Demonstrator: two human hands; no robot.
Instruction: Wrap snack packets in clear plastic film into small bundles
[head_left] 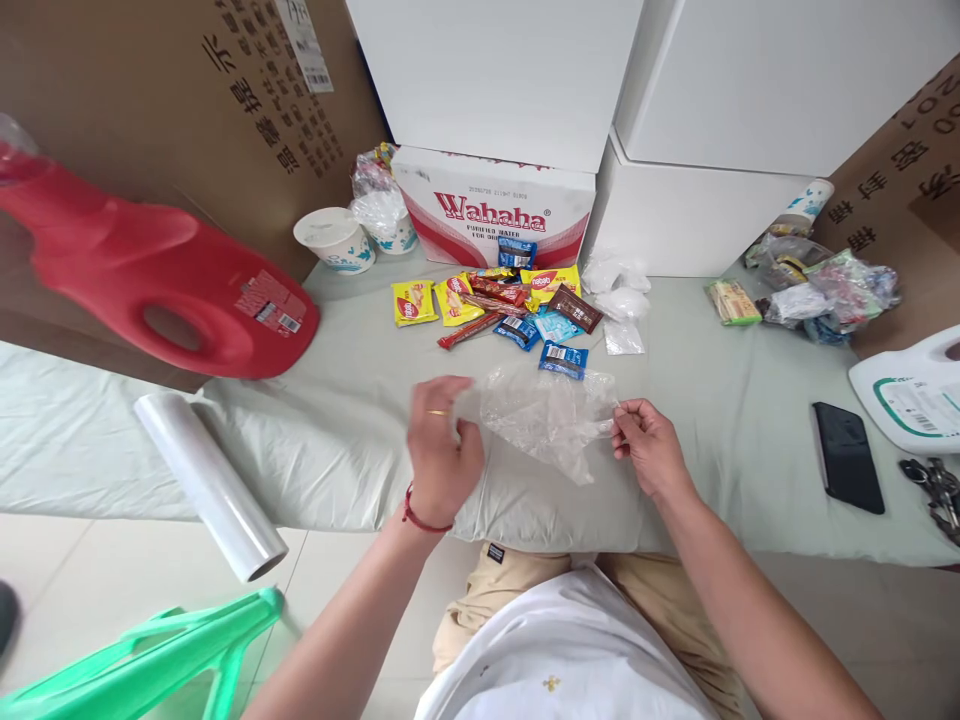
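1. Through the head view I record a clear plastic bag (547, 420), crumpled, on the pale green cloth (705, 380), between the two hands.
2. Right hand (651, 452): thumb and fingers pinched together on the bag's right edge.
3. Left hand (442, 455): fingers curved, thumb set apart from them, just beside the bag's left edge. Blur prevents me from confirming contact.
4. Blue packet (562, 360): at the bag's far edge, barcode panel facing up.
5. Yellow packet (414, 303): red logo; I cannot read its lettering with confidence.
6. White-and-red box (480, 215), behind the snacks: I read "Wahaha" with ®, "PURIFIED WATER" below, then "FOR", the remainder partly covered.
7. Brown carton (165, 110), far left: tilted Chinese characters, which I read as 温馨提示, near a white barcode label (304, 45).
8. Red bottle (202, 265): label with barcode, fine print illegible to me.
9. White jug (915, 390), right: green-edged label, barcode visible, text too small.
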